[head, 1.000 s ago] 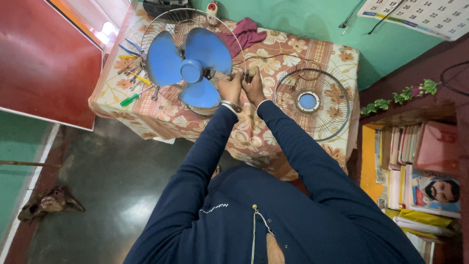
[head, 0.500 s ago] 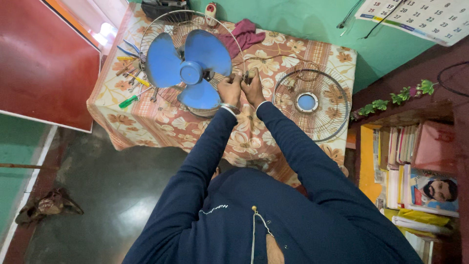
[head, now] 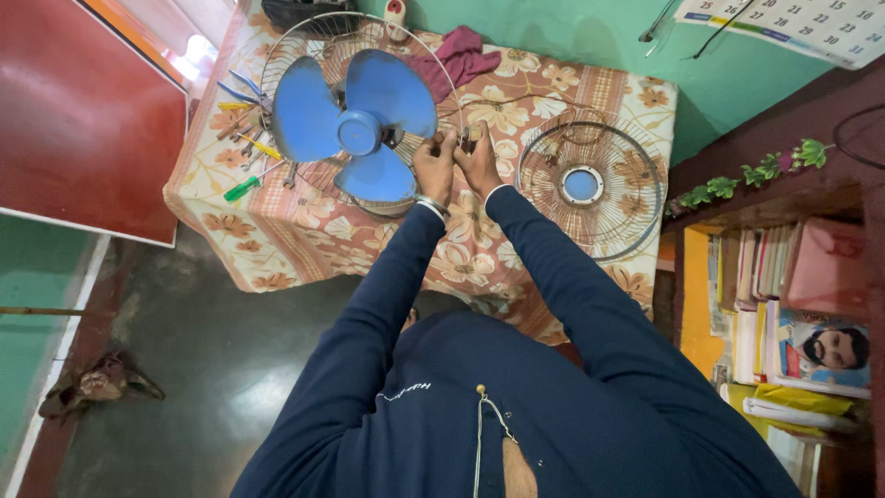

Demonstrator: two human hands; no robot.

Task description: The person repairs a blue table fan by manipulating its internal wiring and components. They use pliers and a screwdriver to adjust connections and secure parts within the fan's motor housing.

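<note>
Up near the far left corner of the bench (head: 277, 249), which is covered with a cream cloth printed in orange flowers, lies the blue three-bladed plastic fan (head: 355, 129). Its blades spread from a round blue hub and lie inside a round wire rear guard (head: 277, 55) whose thin spokes run out to a metal ring; the ring's near edge comes close to the bench's front edge. The blades are smooth, broad and rounded, a clean mid-blue with no visible cracks.

Both hands meet at the right rim of that guard. The left hand (head: 433, 171), a metal bangle at its wrist, has its fingers curled in and pinched narrow on something small at the ring; the right hand (head: 479, 161) touches it side by side, fingers likewise bent close around a small dark part, too small to tell what it is. Both sleeves are dark navy.

Toward the right edge of the bench lies the separate round wire front guard (head: 590, 184) with a pale blue disc at its centre, well apart from the blades. Along the left edge lie several screwdrivers with yellow and green handles (head: 244, 184) and blue-handled pliers (head: 235, 90). A crumpled maroon cloth (head: 456, 60) lies by the far edge.
</note>
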